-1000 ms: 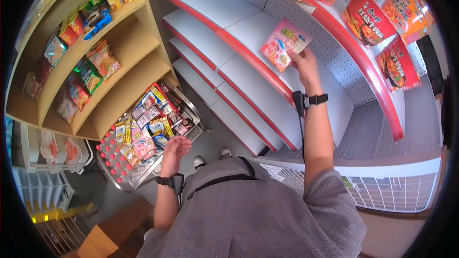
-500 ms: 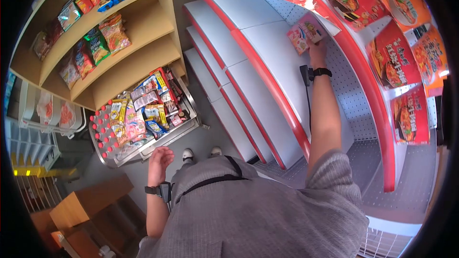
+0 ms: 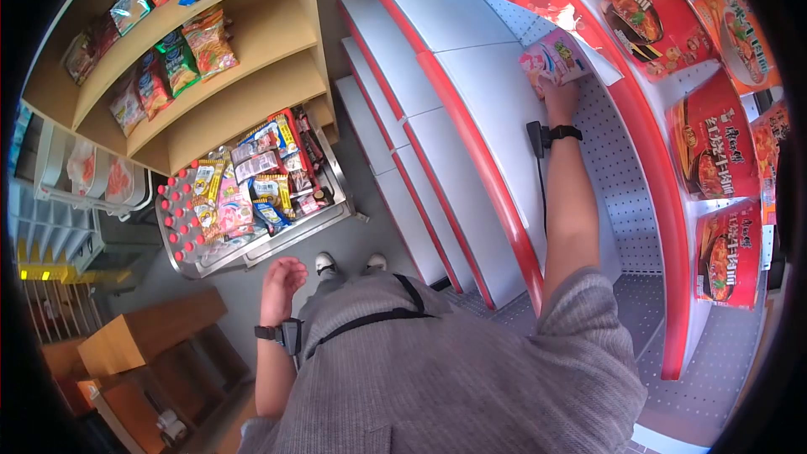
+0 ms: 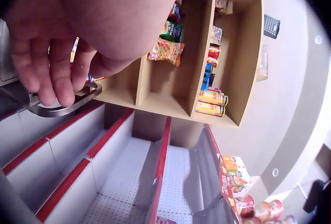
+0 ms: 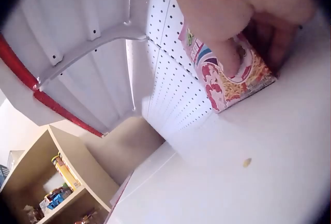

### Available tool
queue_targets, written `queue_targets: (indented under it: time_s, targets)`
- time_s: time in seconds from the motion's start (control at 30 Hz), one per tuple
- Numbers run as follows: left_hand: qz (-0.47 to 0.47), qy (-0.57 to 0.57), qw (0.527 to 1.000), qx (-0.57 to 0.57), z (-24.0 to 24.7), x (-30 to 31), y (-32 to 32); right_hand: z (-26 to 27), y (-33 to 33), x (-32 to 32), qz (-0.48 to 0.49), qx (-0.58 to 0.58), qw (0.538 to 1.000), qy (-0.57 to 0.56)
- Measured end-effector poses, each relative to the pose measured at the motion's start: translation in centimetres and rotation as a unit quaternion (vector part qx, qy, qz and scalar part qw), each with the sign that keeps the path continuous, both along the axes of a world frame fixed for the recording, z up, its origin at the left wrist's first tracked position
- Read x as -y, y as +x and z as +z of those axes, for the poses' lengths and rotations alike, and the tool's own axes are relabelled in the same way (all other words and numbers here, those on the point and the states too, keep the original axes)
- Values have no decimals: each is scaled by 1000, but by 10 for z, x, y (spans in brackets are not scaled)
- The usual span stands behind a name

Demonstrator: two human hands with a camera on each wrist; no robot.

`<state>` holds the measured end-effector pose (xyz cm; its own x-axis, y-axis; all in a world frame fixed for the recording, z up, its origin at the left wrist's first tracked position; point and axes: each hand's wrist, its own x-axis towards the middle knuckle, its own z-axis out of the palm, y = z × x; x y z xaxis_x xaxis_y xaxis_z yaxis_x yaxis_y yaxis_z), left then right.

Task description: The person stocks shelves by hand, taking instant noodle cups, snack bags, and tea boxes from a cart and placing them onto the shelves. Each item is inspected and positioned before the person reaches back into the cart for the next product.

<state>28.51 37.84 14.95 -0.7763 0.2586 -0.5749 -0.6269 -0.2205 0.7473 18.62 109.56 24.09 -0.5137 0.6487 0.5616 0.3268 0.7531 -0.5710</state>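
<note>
My right hand (image 3: 561, 101) reaches far back onto a white shelf (image 3: 479, 88) with a red front edge and holds a pink snack pack (image 3: 551, 59). In the right wrist view the pack (image 5: 211, 81) stands tilted, its lower edge at the shelf surface, near the perforated back panel (image 5: 173, 94). A finger lies across its printed front while others curl behind it, partly hidden. My left hand (image 3: 282, 287) hangs loosely curled with nothing in it, near the metal cart (image 3: 290, 245); its fingers (image 4: 61, 79) overlap the cart's rail in the left wrist view.
The cart carries snack bags (image 3: 256, 164) and bottles with red caps (image 3: 176, 219). Behind it stands a wooden shelf unit (image 3: 277, 76) with bagged snacks. Red noodle packages (image 3: 727, 252) line the upper shelf at right. Brown boxes (image 3: 160, 328) sit lower left.
My right hand has carried the pink pack from above the shelf's front edge to deep near its back panel. The view has shifted right; the left hand stays loosely curled.
</note>
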Motion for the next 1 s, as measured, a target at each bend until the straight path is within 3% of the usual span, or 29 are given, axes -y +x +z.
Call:
queue_targets:
  time_s: [0.1,0.2,0.3,0.47,0.5,0.53,0.57,0.6,0.63,0.77,0.83,0.97,1.0]
  targets:
    - [-12,-21,1000,-3,4,-10,-7,8,-4,4,55,-45,993,-91]
    - [-31,-17,999,-9,12,-24,-13,10,-15,7,-23,27,998,-46]
    - [-36,-9,999,-6,13,-27,-15,9,-14,14,-13,-16,990,-137]
    - [-28,3,1000,-6,-8,-10,-12,-28,-19,-25,76,-104,977,-173]
    - [-7,-1,1000,1,-11,-9,-8,-3,-8,-3,103,-49,988,-105]
    - [-3,-9,1000,11,-10,-6,-9,10,-6,11,199,-71,975,-60]
    - [1,-19,1000,20,-10,1,-11,9,-4,15,208,-66,966,-140]
    - [-3,-20,999,24,-11,8,-14,13,-4,24,208,-67,970,-108]
    - [-9,-20,999,28,-14,13,-17,-2,-3,6,237,-74,937,-246]
    - [-9,-3,999,34,-28,32,-35,12,17,33,179,-67,947,-258]
    - [-21,14,998,49,-34,43,-47,11,34,18,10,104,961,-256]
    - [-38,-8,999,35,-52,74,-72,-4,67,24,-18,106,959,-261]
    - [-39,-6,999,34,-56,83,-79,-11,74,33,-22,37,971,-236]
